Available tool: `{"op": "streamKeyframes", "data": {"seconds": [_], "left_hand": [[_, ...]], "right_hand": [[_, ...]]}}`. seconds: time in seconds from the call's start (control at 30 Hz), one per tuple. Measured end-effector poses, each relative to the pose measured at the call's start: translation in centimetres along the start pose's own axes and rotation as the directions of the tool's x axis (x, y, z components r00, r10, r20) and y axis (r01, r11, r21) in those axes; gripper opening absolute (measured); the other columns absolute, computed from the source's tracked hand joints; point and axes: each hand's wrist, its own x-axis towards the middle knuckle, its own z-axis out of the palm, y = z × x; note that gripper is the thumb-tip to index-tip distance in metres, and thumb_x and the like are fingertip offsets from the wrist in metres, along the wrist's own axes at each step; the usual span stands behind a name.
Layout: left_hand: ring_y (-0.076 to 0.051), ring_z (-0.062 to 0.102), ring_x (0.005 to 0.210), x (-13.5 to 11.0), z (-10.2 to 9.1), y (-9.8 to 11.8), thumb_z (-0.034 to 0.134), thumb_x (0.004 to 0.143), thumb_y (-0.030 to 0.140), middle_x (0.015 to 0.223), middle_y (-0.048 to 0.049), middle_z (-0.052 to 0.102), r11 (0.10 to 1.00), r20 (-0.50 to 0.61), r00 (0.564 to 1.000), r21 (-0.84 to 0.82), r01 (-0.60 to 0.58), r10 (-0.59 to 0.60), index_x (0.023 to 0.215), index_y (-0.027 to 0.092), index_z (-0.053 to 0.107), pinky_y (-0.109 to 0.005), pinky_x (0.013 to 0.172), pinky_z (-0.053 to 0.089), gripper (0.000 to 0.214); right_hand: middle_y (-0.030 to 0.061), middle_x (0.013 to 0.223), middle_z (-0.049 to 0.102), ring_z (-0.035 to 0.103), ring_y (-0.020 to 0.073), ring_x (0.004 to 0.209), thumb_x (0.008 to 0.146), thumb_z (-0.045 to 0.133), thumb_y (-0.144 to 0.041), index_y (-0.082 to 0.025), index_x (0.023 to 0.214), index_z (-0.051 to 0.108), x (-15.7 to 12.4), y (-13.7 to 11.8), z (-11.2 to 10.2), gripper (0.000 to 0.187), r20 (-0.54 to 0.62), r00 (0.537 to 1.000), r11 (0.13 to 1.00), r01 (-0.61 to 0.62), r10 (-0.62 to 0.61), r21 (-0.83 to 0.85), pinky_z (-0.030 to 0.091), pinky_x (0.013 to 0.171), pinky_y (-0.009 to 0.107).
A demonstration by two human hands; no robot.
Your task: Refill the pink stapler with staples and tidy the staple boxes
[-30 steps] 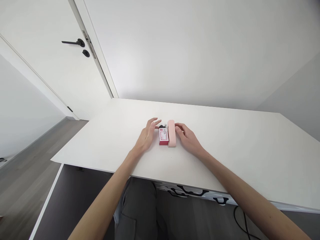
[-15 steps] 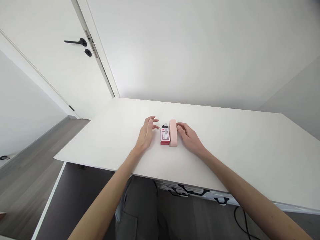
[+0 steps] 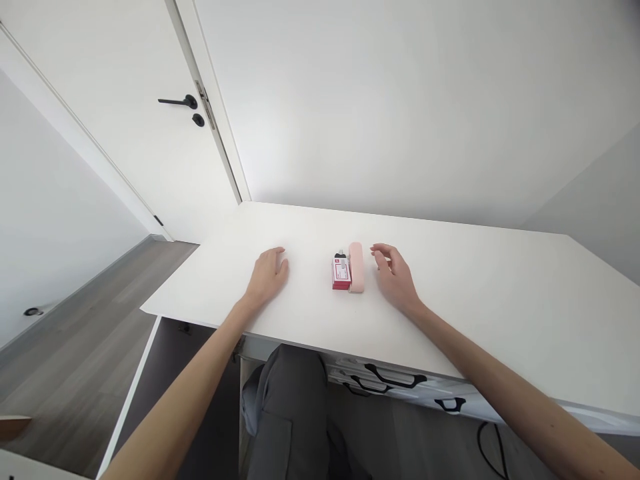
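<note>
A pink stapler (image 3: pixel 357 268) lies lengthwise on the white tabletop, its rounded top facing up. Against its left side sits a small stack of red-and-white boxes (image 3: pixel 342 274). Behind the boxes a small black binder clip (image 3: pixel 341 254) with silvery handles partly shows. My left hand (image 3: pixel 268 274) rests on the tabletop well to the left of the boxes, thumb apart from the fingers and nothing in it. To the right of the stapler, a short gap away, is my right hand (image 3: pixel 395 275), its fingers loosely bent and apart, holding nothing.
The white tabletop (image 3: pixel 480 300) runs along a plain wall (image 3: pixel 400 113). A door with a black handle (image 3: pixel 179 101) stands at the left. Below the front edge are drawers with black pulls (image 3: pixel 395 379), an open cabinet door (image 3: pixel 133 393) and a black cable (image 3: pixel 493 450).
My left hand has drawn away leftward from the boxes. My right hand has come off the stapler's side, leaving a gap. The stapler, boxes and clip stay together; the view has shifted slightly.
</note>
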Motion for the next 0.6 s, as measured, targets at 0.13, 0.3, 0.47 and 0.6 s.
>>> {"op": "streamKeyframes", "data": {"seconds": [0.13, 0.3, 0.47, 0.6], "left_hand": [[-0.035, 0.053, 0.143, -0.5, -1.0, -1.6, 0.041, 0.102, 0.036, 0.145, -0.0189, 0.064, 0.999, -0.036, 0.999, 0.032, 0.033, -0.032, 0.134, 0.014, 0.058, -0.055, 0.122, 0.038, 0.042], [-0.034, 0.056, 0.139, -0.8, -0.6, -1.2, 0.035, 0.104, 0.032, 0.141, -0.0195, 0.066, 0.996, -0.095, 0.992, -0.007, 0.084, -0.084, 0.131, 0.015, 0.058, -0.056, 0.120, 0.039, 0.039], [-0.033, 0.063, 0.129, -1.5, -1.1, -1.2, 0.028, 0.106, 0.031, 0.135, -0.0197, 0.067, 0.981, -0.196, 0.963, -0.088, 0.170, -0.185, 0.129, 0.016, 0.055, -0.053, 0.110, 0.048, 0.039], [-0.032, 0.067, 0.119, -1.6, -1.5, -1.2, 0.030, 0.105, 0.028, 0.130, -0.0179, 0.069, 0.969, -0.231, 0.945, -0.142, 0.204, -0.232, 0.123, 0.018, 0.056, -0.051, 0.103, 0.051, 0.033]], "right_hand": [[0.0150, 0.134, 0.066, 0.064, 0.0270, 0.121, 0.106, 0.050, -0.039, -0.023, 0.129, 0.061, -2.5, -3.5, 1.6, 0.030, -0.032, 0.950, 0.948, 0.308, -0.311, -0.075, 0.054, 0.102, 0.048], [0.0133, 0.152, 0.059, 0.053, 0.0232, 0.145, 0.106, 0.043, -0.028, -0.023, 0.145, 0.055, -6.2, -7.4, 8.0, 0.041, 0.378, 0.851, 0.914, 0.405, -0.364, -0.031, 0.041, 0.125, 0.046], [0.0212, 0.173, 0.033, 0.022, 0.0298, 0.165, 0.109, 0.035, -0.036, -0.004, 0.162, 0.039, -5.6, -7.3, 14.4, 0.062, 0.530, 0.845, 0.908, 0.276, -0.073, -0.315, 0.020, 0.134, 0.048], [0.0277, 0.175, 0.022, 0.011, 0.0354, 0.167, 0.111, 0.033, -0.041, 0.008, 0.163, 0.031, -2.8, -6.8, 17.2, 0.071, 0.483, 0.875, 0.842, 0.249, 0.016, -0.478, 0.008, 0.134, 0.048]]}}
